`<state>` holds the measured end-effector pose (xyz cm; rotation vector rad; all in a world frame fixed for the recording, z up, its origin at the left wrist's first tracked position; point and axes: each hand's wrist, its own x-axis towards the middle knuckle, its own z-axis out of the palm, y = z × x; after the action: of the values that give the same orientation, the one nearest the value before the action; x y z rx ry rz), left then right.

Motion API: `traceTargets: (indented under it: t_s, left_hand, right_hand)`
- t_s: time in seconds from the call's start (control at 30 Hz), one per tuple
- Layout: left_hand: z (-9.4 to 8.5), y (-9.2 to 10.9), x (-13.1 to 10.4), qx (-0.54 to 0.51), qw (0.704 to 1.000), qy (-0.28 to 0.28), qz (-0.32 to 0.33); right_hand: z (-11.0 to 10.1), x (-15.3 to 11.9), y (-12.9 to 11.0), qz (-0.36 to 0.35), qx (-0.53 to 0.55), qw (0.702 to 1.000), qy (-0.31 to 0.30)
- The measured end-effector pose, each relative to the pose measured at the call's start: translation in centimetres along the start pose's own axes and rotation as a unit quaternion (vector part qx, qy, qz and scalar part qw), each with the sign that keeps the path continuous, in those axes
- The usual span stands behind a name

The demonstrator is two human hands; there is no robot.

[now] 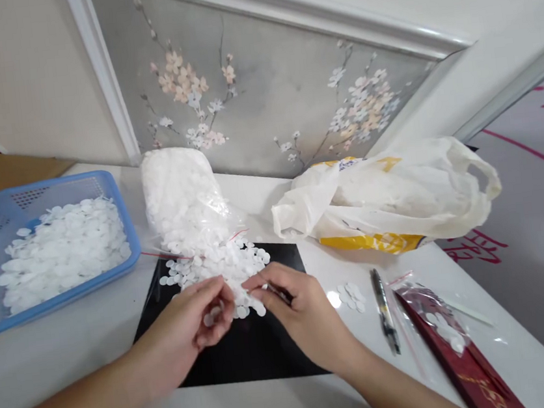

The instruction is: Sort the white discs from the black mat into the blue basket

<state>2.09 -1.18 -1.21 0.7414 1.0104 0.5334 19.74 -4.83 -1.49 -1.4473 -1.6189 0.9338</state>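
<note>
A loose pile of small white round discs [224, 262] spills from a clear zip bag [182, 188] onto a black mat [254, 353]. My left hand [194, 321] is curled at the pile's near left edge, with a few white discs showing inside its bent fingers. Opposite it, my right hand [295, 299] has thumb and forefinger pinched at the pile's near right edge. A white disc seems to be between those fingertips, though it is small and partly hidden. The two hands are close together but apart.
On the left stands a blue plastic basket [130, 230] holding many more discs. A white and yellow plastic bag [379, 198] lies at the back right. Nearer are a few discs [351, 296], a pen [385, 312], a small zip bag [437, 319] and a red packet [472, 371].
</note>
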Motion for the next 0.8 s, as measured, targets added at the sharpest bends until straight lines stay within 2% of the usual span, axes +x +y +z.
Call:
traceTargets:
  t_s: [0.03, 0.1, 0.17, 0.23, 0.33, 0.4, 0.47, 0.53, 0.63, 0.8]
  left_hand:
    - [-0.4, 0.4, 0.0, 0.026, 0.999, 0.011, 0.022]
    - [-1.2, 1.1, -0.2, 0.101, 0.992, 0.015, 0.075]
    - [-1.6, 1.5, -0.4, 0.229, 0.965, 0.013, 0.131]
    - [-1.7, 1.2, -0.6, 0.402, 0.899, 0.009, 0.174]
    - [-1.3, -0.1, -0.4, 0.621, 0.753, 0.006, 0.218]
    - [-1.0, -1.0, -0.1, 0.703, 0.671, 0.002, 0.234]
    - [-0.8, -1.7, 0.1, 0.748, 0.621, -0.002, 0.234]
    - [-0.7, -2.0, 0.2, 0.766, 0.597, -0.006, 0.238]
    - [-0.8, -2.0, 0.1, 0.766, 0.59, -0.003, 0.257]
    - [-0.9, -2.3, 0.3, 0.763, 0.555, 0.014, 0.33]
  right_hand:
    - [0.1, 0.1, 0.6, -0.005, -0.04, 0.999, 0.015]
    - [0.2, 0.1, 1.6, 0.001, -0.098, 0.995, 0.007]
    - [0.3, -0.4, 2.2, 0.014, -0.112, 0.993, -0.02]
    - [0.4, -1.0, 2.5, 0.026, -0.099, 0.993, -0.053]
    - [0.2, -1.8, 3.0, 0.05, -0.077, 0.993, -0.072]
    - [-0.2, -2.1, 3.5, 0.079, -0.066, 0.994, -0.046]
    - [-0.7, -2.1, 3.9, 0.112, -0.053, 0.992, -0.019]
    - [-1.3, -2.1, 4.0, 0.133, -0.046, 0.99, -0.009]
    - [-2.1, -2.2, 3.8, 0.142, -0.037, 0.989, -0.008]
    - [-2.3, -2.4, 3.4, 0.156, 0.005, 0.985, -0.072]
